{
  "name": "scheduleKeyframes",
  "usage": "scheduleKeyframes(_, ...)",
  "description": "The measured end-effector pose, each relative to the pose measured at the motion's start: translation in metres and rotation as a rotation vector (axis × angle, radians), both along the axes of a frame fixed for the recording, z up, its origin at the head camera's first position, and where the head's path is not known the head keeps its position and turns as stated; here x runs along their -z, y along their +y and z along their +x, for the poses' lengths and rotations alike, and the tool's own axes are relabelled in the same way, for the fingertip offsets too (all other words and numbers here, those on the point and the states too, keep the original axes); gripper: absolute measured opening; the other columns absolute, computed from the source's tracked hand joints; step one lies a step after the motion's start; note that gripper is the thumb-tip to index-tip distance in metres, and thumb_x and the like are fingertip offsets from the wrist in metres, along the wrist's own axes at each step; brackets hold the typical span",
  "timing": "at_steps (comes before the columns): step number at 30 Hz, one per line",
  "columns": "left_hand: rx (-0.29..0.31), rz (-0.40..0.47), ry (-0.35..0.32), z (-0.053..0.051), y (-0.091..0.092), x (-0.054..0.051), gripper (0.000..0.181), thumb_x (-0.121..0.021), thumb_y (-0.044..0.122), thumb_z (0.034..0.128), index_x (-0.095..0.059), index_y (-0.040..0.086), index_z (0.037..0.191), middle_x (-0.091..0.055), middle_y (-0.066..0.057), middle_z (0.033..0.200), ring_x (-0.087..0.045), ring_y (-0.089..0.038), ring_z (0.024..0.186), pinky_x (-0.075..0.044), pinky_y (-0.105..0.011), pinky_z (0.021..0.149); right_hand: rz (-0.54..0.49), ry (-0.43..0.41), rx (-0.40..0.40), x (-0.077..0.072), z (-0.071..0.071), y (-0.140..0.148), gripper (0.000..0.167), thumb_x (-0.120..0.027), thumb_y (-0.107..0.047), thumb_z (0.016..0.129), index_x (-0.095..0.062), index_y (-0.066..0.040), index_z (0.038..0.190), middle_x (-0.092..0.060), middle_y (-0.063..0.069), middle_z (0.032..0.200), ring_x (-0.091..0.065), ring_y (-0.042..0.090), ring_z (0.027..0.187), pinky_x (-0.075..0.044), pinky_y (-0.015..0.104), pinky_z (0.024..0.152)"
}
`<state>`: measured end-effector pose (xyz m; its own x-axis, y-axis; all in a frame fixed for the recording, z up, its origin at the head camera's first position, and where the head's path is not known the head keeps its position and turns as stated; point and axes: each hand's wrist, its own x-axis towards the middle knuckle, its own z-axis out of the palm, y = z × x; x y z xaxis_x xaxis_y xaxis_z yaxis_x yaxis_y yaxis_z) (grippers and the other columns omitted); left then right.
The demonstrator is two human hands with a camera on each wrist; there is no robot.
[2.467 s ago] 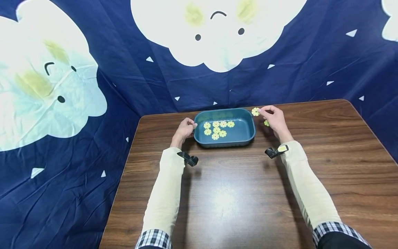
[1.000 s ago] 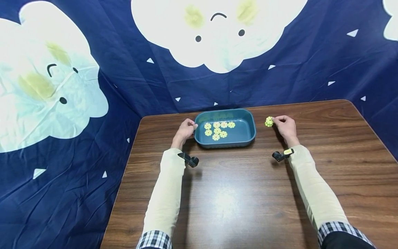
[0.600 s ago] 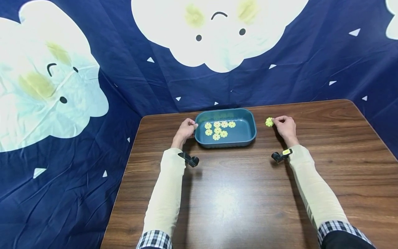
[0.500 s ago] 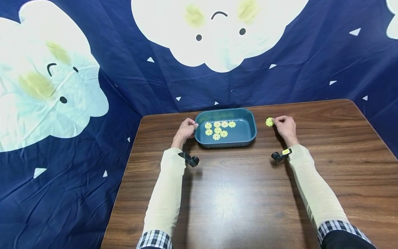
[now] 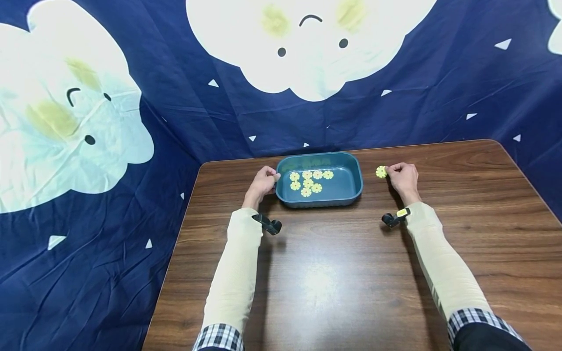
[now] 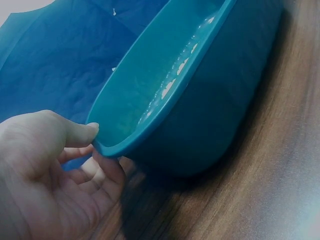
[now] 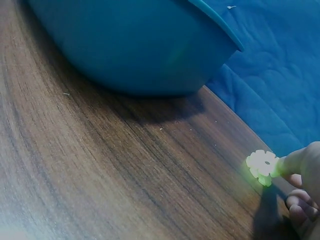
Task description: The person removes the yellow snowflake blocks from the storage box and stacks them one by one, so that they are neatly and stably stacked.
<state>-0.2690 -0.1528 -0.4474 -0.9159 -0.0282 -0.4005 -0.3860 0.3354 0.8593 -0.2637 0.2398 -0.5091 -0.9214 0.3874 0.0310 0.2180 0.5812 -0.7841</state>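
Observation:
In the head view my left hand (image 5: pixel 262 181) pinches the left end of a blue-green rectangular basin (image 5: pixel 319 202), its thumb over the rim (image 6: pixel 111 149) in the left wrist view. Several yellow flower-shaped pieces (image 5: pixel 308 183) lie flat on the basin's floor, grouped toward its left half. Right of the basin, my right hand (image 5: pixel 404 181) pinches a yellow flower-shaped piece (image 5: pixel 381 171) between thumb and fingertips. In the right wrist view a greenish petal edge (image 7: pixel 264 180) shows under the pale flower (image 7: pixel 261 162); whether that is a second piece I cannot tell.
The basin stands near the back edge of a brown wood-grain table (image 5: pixel 320 253). A dark blue cloth (image 5: pixel 263 112) with white clouds hangs behind and to the left. Small black wrist cameras (image 5: pixel 269 224) jut inward from both forearms.
My right hand has moved right and nearer from beside the basin's right end, carrying a flower to where another lay. Over the last second it barely moves. My left hand stays on the rim.

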Motion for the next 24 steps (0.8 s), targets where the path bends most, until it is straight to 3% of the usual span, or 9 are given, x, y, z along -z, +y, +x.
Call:
scheduleKeyframes(6, -0.005, 0.007, -0.009, -0.0001, 0.0007, -0.0005, 0.011, -0.052, 0.015, 0.0988, -0.042, 0.013, 0.094, -0.043, -0.004, 0.086, -0.049, -0.015, 0.068, -0.047, -0.033, 0.072, 0.000, -0.023, 0.008, -0.0020, 0.0014, -0.0004, 0.028, -0.060, -0.023, 0.091, -0.066, 0.004, 0.095, -0.058, 0.023, 0.110, -0.047, 0.037, 0.118, -0.032, 0.042, 0.106)
scheduleKeyframes(24, -0.003, 0.000, -0.003, -0.0002, -0.0002, -0.0004, 0.011, -0.051, 0.015, 0.0990, -0.042, 0.012, 0.094, -0.043, -0.004, 0.091, -0.049, -0.017, 0.072, -0.047, -0.029, 0.067, 0.034, 0.005, -0.032, -0.0039, 0.0020, 0.0017, 0.029, -0.060, -0.024, 0.091, -0.065, 0.003, 0.099, -0.059, 0.023, 0.105, -0.045, 0.038, 0.117, -0.030, 0.044, 0.106)
